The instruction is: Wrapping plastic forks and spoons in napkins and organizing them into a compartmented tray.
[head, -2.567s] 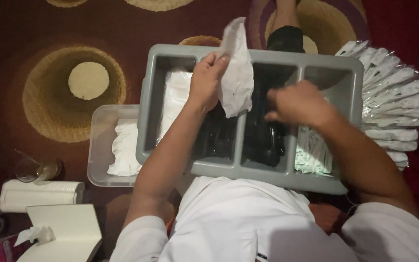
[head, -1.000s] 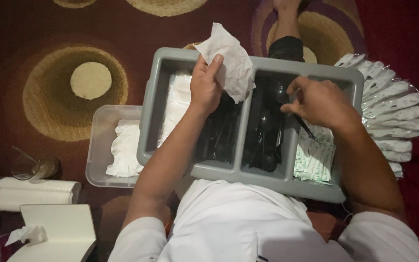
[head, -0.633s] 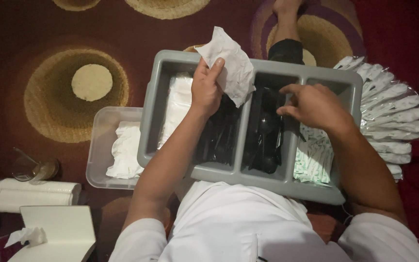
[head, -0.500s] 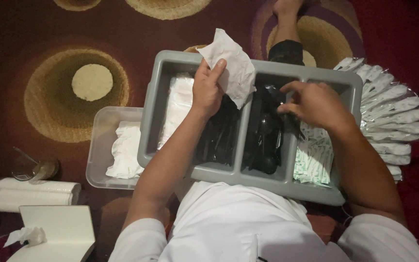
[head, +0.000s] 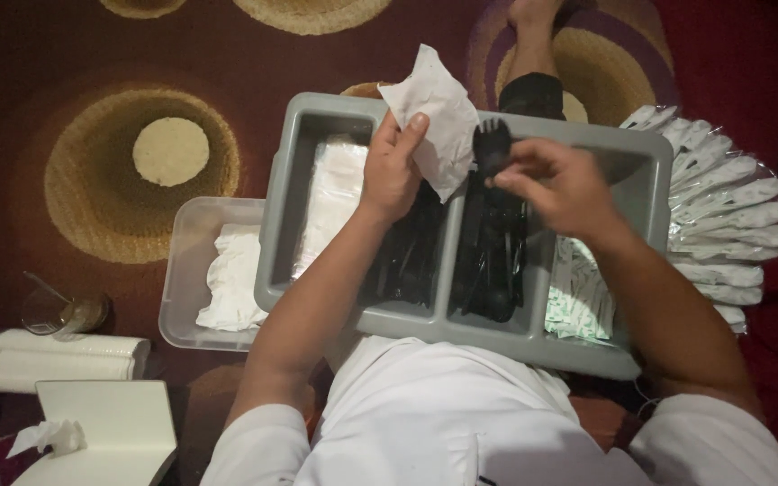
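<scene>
My left hand (head: 392, 169) holds a white paper napkin (head: 434, 117) up over the grey divided tray (head: 317, 112) on my lap. My right hand (head: 556, 184) pinches a black plastic fork (head: 493, 144), tines up, right next to the napkin. Below them the tray's middle compartments hold black plastic cutlery (head: 488, 261). White napkins (head: 335, 193) fill the left compartment, and small green-printed packets (head: 583, 297) lie in the right one.
A clear plastic tub (head: 186, 270) with white wipes sits left of the tray. Fanned sealed cutlery packs (head: 731, 211) lie at right on the patterned carpet. A napkin stack (head: 60, 355), a glass (head: 51, 310) and a white box (head: 105, 432) are at lower left. A foot (head: 533, 18) shows at top.
My right hand came up out of the cutlery compartment with a black fork and brought it beside the napkin. The left hand kept the napkin raised.
</scene>
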